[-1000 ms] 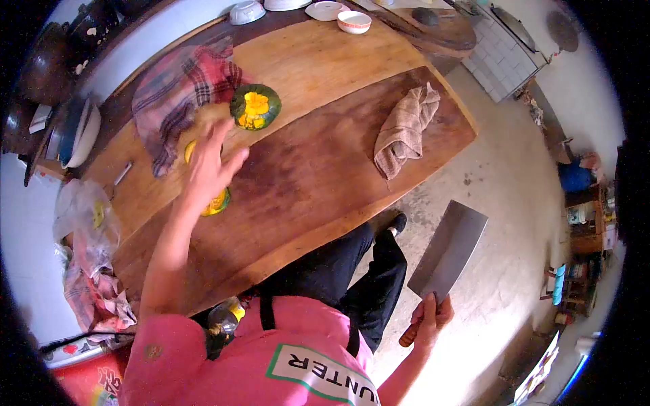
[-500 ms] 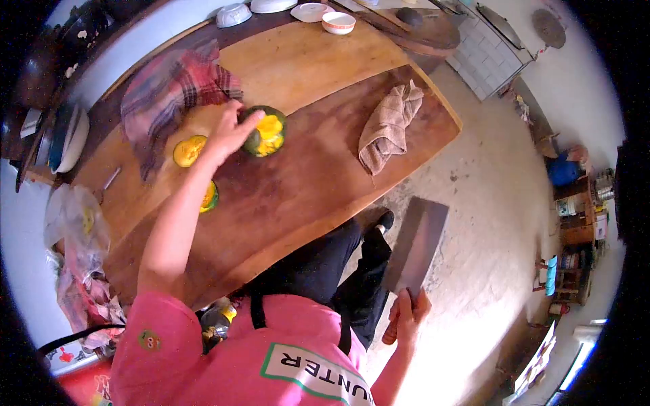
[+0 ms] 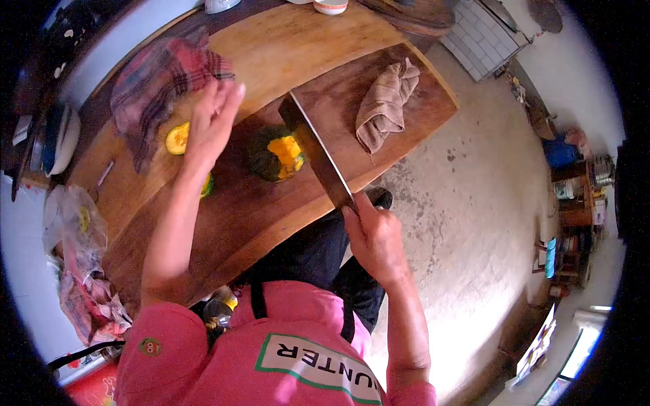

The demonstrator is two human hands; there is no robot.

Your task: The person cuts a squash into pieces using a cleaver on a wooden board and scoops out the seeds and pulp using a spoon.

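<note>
A dark green pumpkin (image 3: pixel 265 152) with its orange flesh exposed rests on the wooden table (image 3: pixel 318 196). My right hand (image 3: pixel 376 238) is closed round the handle of a cleaver (image 3: pixel 321 152), whose blade is held on edge just right of the pumpkin. My left hand (image 3: pixel 215 122) is raised to the upper left of the pumpkin, apart from it, fingers extended and empty. Beside that hand lies a yellow cut pumpkin piece (image 3: pixel 177 139). Another green-rimmed piece (image 3: pixel 207 186) is partly hidden behind my left forearm.
A brown cloth (image 3: pixel 386 105) lies near the table's right end. A plaid cloth (image 3: pixel 159 84) is at the upper left. A white bowl (image 3: pixel 330 6) stands at the far edge. Plastic bags (image 3: pixel 76 223) hang at the left, and a person's dark-trousered legs show below the table edge.
The pumpkin has moved nearer the table's front edge. My left hand has let go of it and lifted away. My right hand has brought the cleaver up from beside the table to the pumpkin.
</note>
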